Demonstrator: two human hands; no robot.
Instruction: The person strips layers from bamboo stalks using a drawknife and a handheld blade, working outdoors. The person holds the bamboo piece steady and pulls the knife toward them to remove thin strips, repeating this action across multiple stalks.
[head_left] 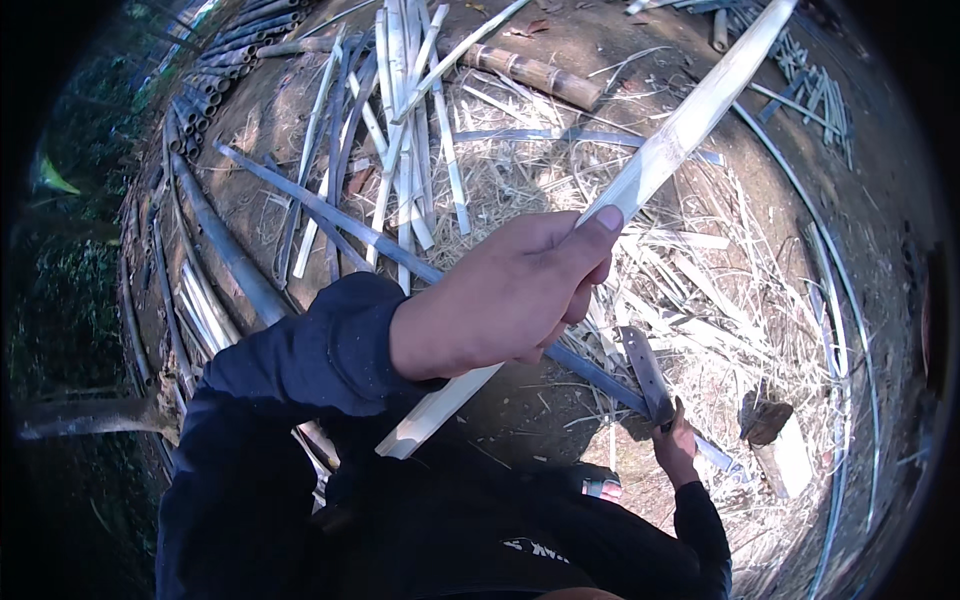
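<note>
My left hand point(510, 285) is closed round a long pale split-bamboo strip point(680, 130), thumb lying along its upper face. The strip slants from the lower middle up to the top right, raised above the ground. Lower and to the right, my right hand point(676, 448) grips a broad-bladed knife point(646, 368), its dark blade pointing away from me and apart from the strip. Beneath both hands a dark-skinned bamboo strip point(330, 212) runs diagonally across the ground; my left hand hides part of it.
Pale bamboo strips point(398, 120) lie piled ahead, beside a thick bamboo pole point(535, 75). Dark bamboo poles point(232, 248) extend along the left. Shavings point(700, 300) litter the ground. A short wooden block point(783, 462) stands at right; a strip bundle point(820, 100) lies far right.
</note>
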